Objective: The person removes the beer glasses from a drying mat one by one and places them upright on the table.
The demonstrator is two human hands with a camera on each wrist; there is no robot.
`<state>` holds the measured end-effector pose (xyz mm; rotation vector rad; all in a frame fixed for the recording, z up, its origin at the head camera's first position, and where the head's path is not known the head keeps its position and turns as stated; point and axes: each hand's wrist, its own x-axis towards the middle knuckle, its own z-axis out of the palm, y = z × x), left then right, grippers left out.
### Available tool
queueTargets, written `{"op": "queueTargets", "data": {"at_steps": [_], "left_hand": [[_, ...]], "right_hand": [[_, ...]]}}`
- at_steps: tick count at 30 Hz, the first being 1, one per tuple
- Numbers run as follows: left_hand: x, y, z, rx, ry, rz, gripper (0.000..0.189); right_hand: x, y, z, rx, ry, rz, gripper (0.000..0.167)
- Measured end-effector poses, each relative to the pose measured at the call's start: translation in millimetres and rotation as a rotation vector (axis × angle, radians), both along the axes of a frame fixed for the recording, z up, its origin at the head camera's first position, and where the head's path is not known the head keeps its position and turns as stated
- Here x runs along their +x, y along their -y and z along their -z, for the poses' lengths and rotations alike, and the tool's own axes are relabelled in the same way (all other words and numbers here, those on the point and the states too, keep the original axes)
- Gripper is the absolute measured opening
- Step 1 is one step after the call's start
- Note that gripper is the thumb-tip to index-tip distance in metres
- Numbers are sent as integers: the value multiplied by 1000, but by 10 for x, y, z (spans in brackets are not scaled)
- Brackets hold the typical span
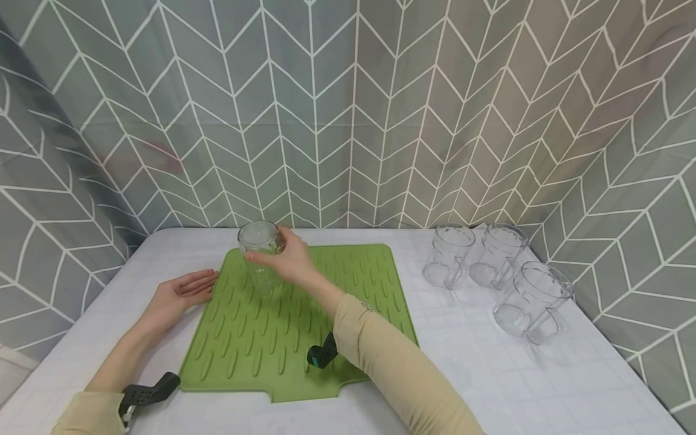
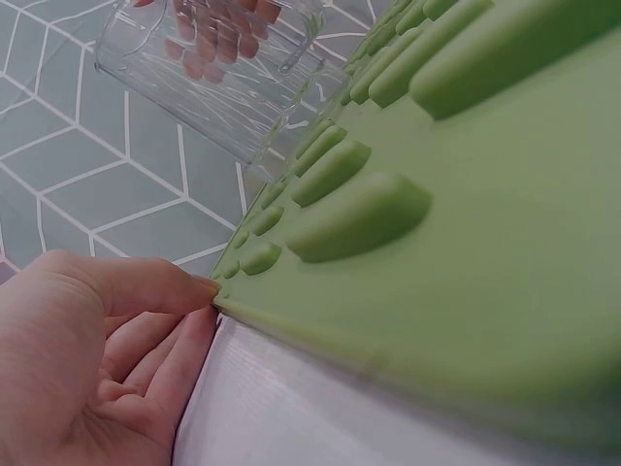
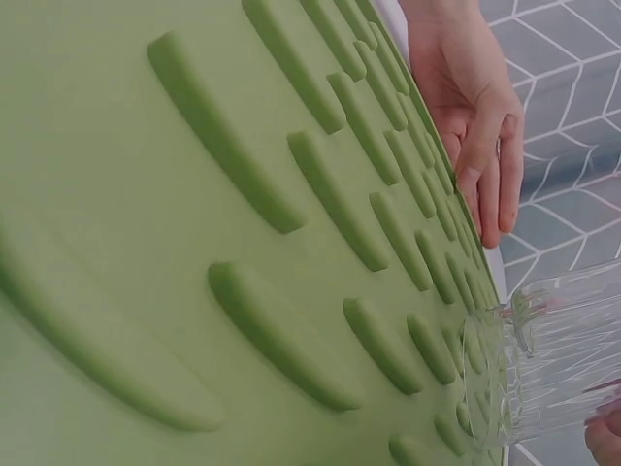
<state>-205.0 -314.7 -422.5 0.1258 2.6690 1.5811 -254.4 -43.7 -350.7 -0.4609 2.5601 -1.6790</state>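
My right hand (image 1: 288, 257) grips a clear glass mug (image 1: 257, 241) from its right side, thumb in front and fingers behind. The mug stands nearly upright at the far left part of a green ridged drying mat (image 1: 304, 326); its base looks to be at the mat surface, though contact is hard to tell. Beside the mat's left edge lies my left hand (image 1: 176, 296), its fingers loosely extended. In the left wrist view, the thumb (image 2: 165, 282) touches the mat's edge. The right wrist view shows the clear mug (image 3: 553, 359) close to that edge.
Three more clear glass mugs with handles stand on the right of the white table: one on the left (image 1: 448, 257), one behind (image 1: 497, 257), one in front (image 1: 533, 302). A grey curtain (image 1: 337, 121) with white zigzag lines hangs around the table.
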Motion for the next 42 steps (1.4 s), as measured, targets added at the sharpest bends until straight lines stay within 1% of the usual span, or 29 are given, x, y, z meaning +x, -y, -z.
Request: {"op": "queueTargets", "data": {"at_steps": [7, 13, 21, 25, 32, 37, 42], "left_hand": [[0, 1, -12, -28, -4, -8, 72], [-14, 1, 5, -6, -20, -6, 70], [-24, -10, 14, 11, -26, -10, 68], [-20, -1, 14, 17, -35, -5, 68], [-12, 8, 25, 37, -35, 1, 69], [-15, 8, 32, 29, -27, -1, 71], [-20, 22, 37, 16, -21, -2, 72]], "right_hand": [[12, -3, -9, -3, -3, 2, 86], [-7, -12, 13, -8, -9, 2, 86], [-33, -83, 27, -74, 45, -2, 90], [-24, -121, 11, -85, 68, -4, 93], [-27, -167, 21, -87, 80, 6, 93], [-20, -225, 30, -108, 81, 7, 90], [4, -272, 21, -101, 86, 8, 91]]}}
